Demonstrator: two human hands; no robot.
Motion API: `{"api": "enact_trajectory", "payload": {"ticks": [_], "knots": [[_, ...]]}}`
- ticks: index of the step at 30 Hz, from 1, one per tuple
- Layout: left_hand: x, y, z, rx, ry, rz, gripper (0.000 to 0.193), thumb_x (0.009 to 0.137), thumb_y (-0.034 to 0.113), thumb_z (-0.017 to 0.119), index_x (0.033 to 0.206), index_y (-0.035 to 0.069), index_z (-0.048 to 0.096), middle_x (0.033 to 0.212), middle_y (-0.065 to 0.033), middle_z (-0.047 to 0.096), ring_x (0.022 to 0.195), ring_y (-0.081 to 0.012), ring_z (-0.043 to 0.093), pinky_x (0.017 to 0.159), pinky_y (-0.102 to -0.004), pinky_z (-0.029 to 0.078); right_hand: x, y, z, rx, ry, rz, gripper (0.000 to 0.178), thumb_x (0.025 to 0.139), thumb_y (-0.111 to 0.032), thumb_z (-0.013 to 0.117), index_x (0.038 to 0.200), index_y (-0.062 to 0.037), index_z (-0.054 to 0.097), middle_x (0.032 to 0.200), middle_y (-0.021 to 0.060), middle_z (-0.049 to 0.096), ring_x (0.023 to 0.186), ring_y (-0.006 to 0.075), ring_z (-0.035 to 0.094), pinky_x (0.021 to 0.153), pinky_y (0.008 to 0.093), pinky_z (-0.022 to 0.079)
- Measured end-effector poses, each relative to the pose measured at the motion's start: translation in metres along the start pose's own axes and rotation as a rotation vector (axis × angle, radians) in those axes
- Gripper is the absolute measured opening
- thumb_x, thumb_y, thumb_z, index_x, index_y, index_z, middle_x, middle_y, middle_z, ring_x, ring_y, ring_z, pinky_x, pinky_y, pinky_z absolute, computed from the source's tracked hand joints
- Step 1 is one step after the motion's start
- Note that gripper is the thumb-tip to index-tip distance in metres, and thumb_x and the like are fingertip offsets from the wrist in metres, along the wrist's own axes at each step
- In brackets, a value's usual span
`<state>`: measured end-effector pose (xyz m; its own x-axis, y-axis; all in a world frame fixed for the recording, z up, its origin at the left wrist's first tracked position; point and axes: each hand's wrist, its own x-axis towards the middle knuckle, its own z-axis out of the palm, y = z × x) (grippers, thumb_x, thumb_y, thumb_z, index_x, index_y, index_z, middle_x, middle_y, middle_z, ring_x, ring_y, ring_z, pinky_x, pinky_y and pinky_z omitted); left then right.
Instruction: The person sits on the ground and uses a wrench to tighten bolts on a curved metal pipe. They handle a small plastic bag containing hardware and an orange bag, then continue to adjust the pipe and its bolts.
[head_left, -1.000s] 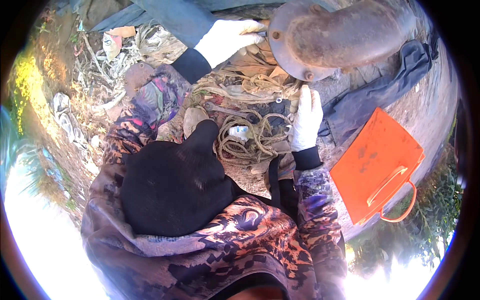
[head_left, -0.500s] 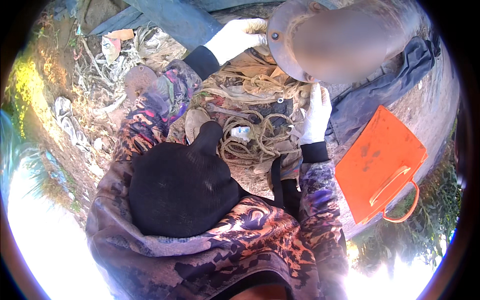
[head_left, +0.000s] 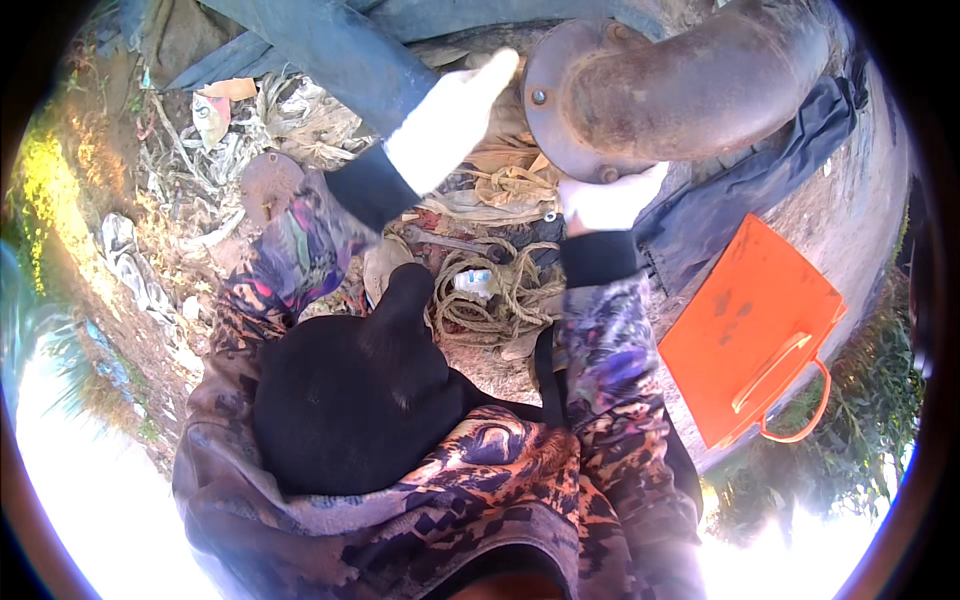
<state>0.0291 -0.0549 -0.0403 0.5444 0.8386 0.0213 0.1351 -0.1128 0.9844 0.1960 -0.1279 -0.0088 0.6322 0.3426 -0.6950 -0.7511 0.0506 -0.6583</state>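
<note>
A rusty curved pipe point(head_left: 700, 85) ends in a round bolted flange point(head_left: 548, 125), upper right of centre. My left hand point(head_left: 440, 125), in a white glove, is just left of the flange; its fingers stretch toward the rim, apart from it, and nothing shows in them. Below the flange's lower bolt point(head_left: 608, 173) is my right hand point(head_left: 610, 203), also white-gloved. It reaches up against the flange's lower edge, its fingers partly hidden and washed out by glare. A small metal nut or ring point(head_left: 550, 216) lies on dark cloth beside that wrist.
A coil of rope point(head_left: 500, 310), a white-and-blue packet point(head_left: 473, 282) and a wrench point(head_left: 440, 239) lie in front of me. An orange metal plate with a handle point(head_left: 750, 330) rests at the right. A rusty disc point(head_left: 271, 186) sits left. Dark blue sheeting point(head_left: 330, 50) crosses behind.
My left hand has come away from the flange's rim toward the lower left. My right hand has moved left and turned in under the flange. The view has shifted slightly.
</note>
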Motion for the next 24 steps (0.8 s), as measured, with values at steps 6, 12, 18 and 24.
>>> {"api": "enact_trajectory", "payload": {"ticks": [6, 12, 18, 24], "knots": [[0.014, 0.025, -0.006, -0.189, 0.011, -0.573, 0.034, 0.094, 0.024, 0.055, 0.118, 0.001, 0.054, 0.073, -0.0003, 0.052, 0.061, -0.0110, 0.046, 0.052, -0.0277, 0.037, 0.000, 0.003, 0.007, 0.057, 0.024, 0.064, 0.037, 0.086, -0.039, 0.045, 0.109, -0.0126, 0.056, 0.092, 0.0009, 0.061, 0.102, 0.0217, 0.056, 0.101, 0.0449, 0.040], [-0.014, 0.031, 0.013, -0.737, 0.071, -0.455, 0.045, 0.091, 0.017, 0.060, 0.129, -0.002, 0.047, 0.111, -0.0048, 0.060, 0.094, -0.0077, 0.057, 0.079, -0.0208, 0.047, -0.007, 0.001, 0.002, 0.126, -0.038, 0.302, 0.047, 0.089, -0.042, 0.044, 0.127, -0.0143, 0.047, 0.133, 0.0085, 0.044, 0.125, 0.0280, 0.042, 0.106, 0.0513, 0.031], [-0.007, 0.011, 0.007, -0.756, -0.091, -0.477, 0.055, 0.079, -0.004, 0.067, 0.130, -0.003, 0.045, 0.119, -0.0097, 0.058, 0.106, -0.0182, 0.058, 0.087, -0.0318, 0.050, -0.013, -0.001, 0.009, 0.041, -0.040, 0.207, 0.052, 0.088, -0.045, 0.051, 0.129, -0.0156, 0.045, 0.132, 0.0071, 0.046, 0.124, 0.0280, 0.043, 0.104, 0.0526, 0.033], [0.013, -0.018, -0.013, -0.383, -0.237, -0.240, 0.043, 0.096, 0.026, 0.052, 0.124, -0.005, 0.047, 0.117, -0.0130, 0.058, 0.104, -0.0202, 0.058, 0.094, -0.0341, 0.046, 0.009, -0.031, -0.010, -0.291, -0.058, -0.254, 0.044, 0.092, -0.039, 0.042, 0.126, -0.0116, 0.047, 0.125, 0.0072, 0.051, 0.109, 0.0214, 0.048, 0.087, 0.0343, 0.040]]}}
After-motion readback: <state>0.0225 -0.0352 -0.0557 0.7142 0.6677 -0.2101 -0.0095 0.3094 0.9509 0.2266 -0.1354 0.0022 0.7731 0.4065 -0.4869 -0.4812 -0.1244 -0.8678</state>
